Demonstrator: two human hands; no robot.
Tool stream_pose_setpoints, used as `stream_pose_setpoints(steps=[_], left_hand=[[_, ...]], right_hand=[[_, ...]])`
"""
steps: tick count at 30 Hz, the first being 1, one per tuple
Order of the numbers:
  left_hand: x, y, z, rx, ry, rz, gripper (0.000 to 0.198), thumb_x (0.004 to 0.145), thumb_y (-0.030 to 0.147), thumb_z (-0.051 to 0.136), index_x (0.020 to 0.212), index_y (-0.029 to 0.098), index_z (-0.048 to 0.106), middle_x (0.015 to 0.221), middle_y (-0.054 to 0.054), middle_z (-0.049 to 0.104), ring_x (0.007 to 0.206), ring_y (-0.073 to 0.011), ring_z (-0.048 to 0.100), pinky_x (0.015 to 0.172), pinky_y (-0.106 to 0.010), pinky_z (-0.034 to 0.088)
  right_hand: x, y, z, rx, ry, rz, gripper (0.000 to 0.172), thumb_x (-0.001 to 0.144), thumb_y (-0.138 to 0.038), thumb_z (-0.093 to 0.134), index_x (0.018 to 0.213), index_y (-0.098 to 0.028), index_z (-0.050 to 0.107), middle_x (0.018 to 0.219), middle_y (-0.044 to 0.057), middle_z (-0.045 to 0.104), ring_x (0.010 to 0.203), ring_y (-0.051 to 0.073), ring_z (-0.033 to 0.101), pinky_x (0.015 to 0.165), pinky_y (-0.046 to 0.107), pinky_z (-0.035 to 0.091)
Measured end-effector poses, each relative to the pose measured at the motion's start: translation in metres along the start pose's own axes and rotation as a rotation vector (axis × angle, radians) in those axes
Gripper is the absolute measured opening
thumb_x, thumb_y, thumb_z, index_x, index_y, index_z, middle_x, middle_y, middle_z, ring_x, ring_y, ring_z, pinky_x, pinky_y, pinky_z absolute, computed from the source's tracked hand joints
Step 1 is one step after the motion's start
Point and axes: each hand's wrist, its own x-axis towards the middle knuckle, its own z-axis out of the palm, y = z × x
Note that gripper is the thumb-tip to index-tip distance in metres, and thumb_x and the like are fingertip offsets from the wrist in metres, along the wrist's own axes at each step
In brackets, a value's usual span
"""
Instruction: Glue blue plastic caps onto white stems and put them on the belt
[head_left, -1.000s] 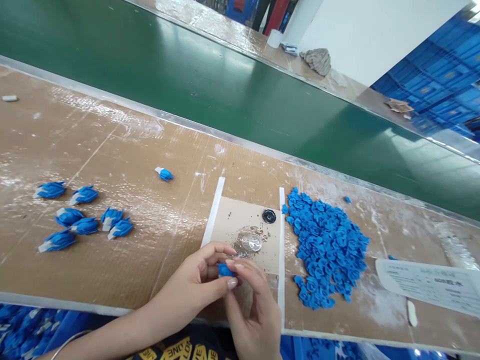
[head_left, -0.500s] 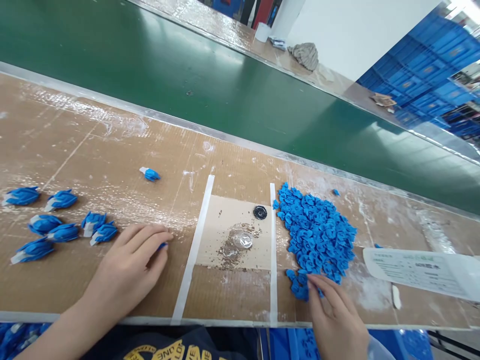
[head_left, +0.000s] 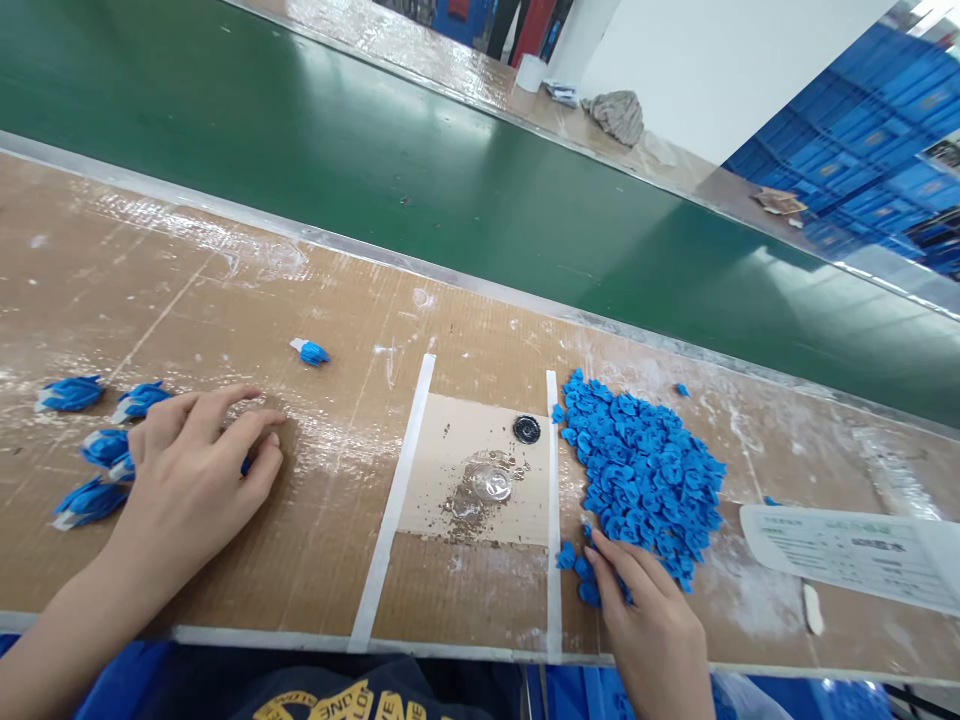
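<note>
My left hand (head_left: 199, 465) is at the left of the cardboard-covered table, over several blue pieces with pale grey ends. Its fingers are apart and bent. A bit of blue shows beneath the thumb and fingers; the palm hides the rest. One such blue-and-grey piece (head_left: 90, 502) lies beside the wrist, and another lone piece (head_left: 313, 352) sits farther back. At the near edge of a heap of small blue petal-like pieces (head_left: 649, 480), my right hand (head_left: 652, 620) pinches a small blue petal piece (head_left: 587, 530) between thumb and forefinger.
Between two white tape strips lies a pale card (head_left: 427, 480) with a clear wet blob (head_left: 491, 484) and a black round cap (head_left: 526, 429). A printed white sheet (head_left: 847, 550) lies right of the heap. Behind runs a green conveyor belt (head_left: 450, 180).
My left hand has moved left over the grey-ended pieces, its fingers spreading. My right hand has shifted slightly left and pinches a small blue piece at the heap's edge. The view has shifted slightly.
</note>
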Motion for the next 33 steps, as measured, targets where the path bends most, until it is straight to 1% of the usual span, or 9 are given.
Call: stream_pose_setpoints(steps=[6,11,13,16,19,21,26,29,33], left_hand=[[0.014,-0.007,-0.006,-0.037,0.000,0.019,0.018,0.092,0.021,0.050,0.096,0.016,0.067,0.120,-0.016,0.063,0.110,-0.0336,0.055,0.098,-0.052,0.041],[0.047,-0.022,-0.014,-0.046,-0.011,0.086,0.029,0.094,0.028,0.044,0.112,0.014,0.061,0.117,-0.016,0.063,0.110,-0.0317,0.055,0.097,-0.045,0.041],[0.064,-0.027,-0.016,-0.055,-0.064,0.159,0.032,0.094,0.029,0.040,0.114,0.013,0.060,0.116,-0.015,0.063,0.110,-0.0301,0.056,0.097,-0.044,0.042],[0.085,-0.033,-0.012,-0.070,-0.227,0.288,0.034,0.093,0.028,0.038,0.113,0.014,0.061,0.121,-0.014,0.062,0.111,-0.0310,0.056,0.096,-0.046,0.043],[0.096,-0.036,0.000,-0.074,-0.390,0.302,0.032,0.088,0.025,0.042,0.111,0.014,0.061,0.118,-0.015,0.063,0.106,-0.0317,0.058,0.092,-0.047,0.046],[0.099,-0.037,0.007,-0.082,-0.425,0.279,0.030,0.088,0.023,0.042,0.109,0.012,0.061,0.109,-0.016,0.064,0.101,-0.0312,0.060,0.089,-0.046,0.048],[0.098,-0.036,0.017,-0.166,-0.451,0.295,0.031,0.093,0.029,0.040,0.106,0.010,0.061,0.097,-0.015,0.064,0.093,-0.0282,0.062,0.083,-0.042,0.051],[0.096,-0.037,0.020,-0.264,-0.460,0.357,0.037,0.096,0.030,0.035,0.118,0.014,0.060,0.107,-0.013,0.063,0.098,-0.0240,0.062,0.087,-0.038,0.052],[0.092,-0.038,0.026,-0.317,-0.379,0.395,0.044,0.098,0.026,0.026,0.124,0.011,0.058,0.122,-0.018,0.057,0.113,-0.0273,0.056,0.097,-0.044,0.048]], right_hand=[[0.003,0.011,-0.002,-0.057,-0.057,-0.289,0.042,0.105,-0.029,0.031,0.104,-0.015,0.071,0.095,0.008,0.072,0.085,0.020,0.066,0.079,0.031,0.050],[0.016,0.022,-0.001,-0.180,-0.003,-0.608,0.045,0.101,-0.015,0.031,0.089,-0.017,0.074,0.093,0.006,0.074,0.084,0.023,0.066,0.077,0.036,0.051],[0.022,0.022,-0.002,-0.249,0.024,-0.715,0.048,0.097,-0.007,0.030,0.082,-0.016,0.075,0.094,0.008,0.074,0.086,0.024,0.067,0.077,0.037,0.052],[0.029,0.019,-0.005,-0.299,0.038,-0.821,0.049,0.092,0.002,0.030,0.077,-0.012,0.075,0.094,0.013,0.074,0.087,0.025,0.069,0.076,0.037,0.053],[0.032,0.014,-0.008,-0.352,-0.010,-0.859,0.049,0.083,0.011,0.030,0.078,-0.008,0.075,0.094,0.015,0.074,0.086,0.025,0.070,0.074,0.036,0.055],[0.033,0.012,-0.009,-0.381,-0.049,-0.853,0.051,0.077,0.014,0.028,0.079,-0.006,0.075,0.094,0.016,0.074,0.086,0.025,0.072,0.072,0.034,0.057],[0.031,0.013,-0.007,-0.395,-0.120,-0.775,0.050,0.079,0.011,0.026,0.087,-0.003,0.073,0.098,0.017,0.074,0.086,0.025,0.073,0.070,0.031,0.061],[0.030,0.015,-0.007,-0.382,-0.145,-0.752,0.049,0.081,0.010,0.026,0.091,-0.004,0.072,0.099,0.017,0.074,0.087,0.025,0.073,0.071,0.031,0.061],[0.033,0.014,-0.008,-0.378,-0.158,-0.760,0.047,0.085,0.006,0.026,0.098,-0.002,0.070,0.103,0.018,0.073,0.088,0.027,0.072,0.070,0.035,0.061]])
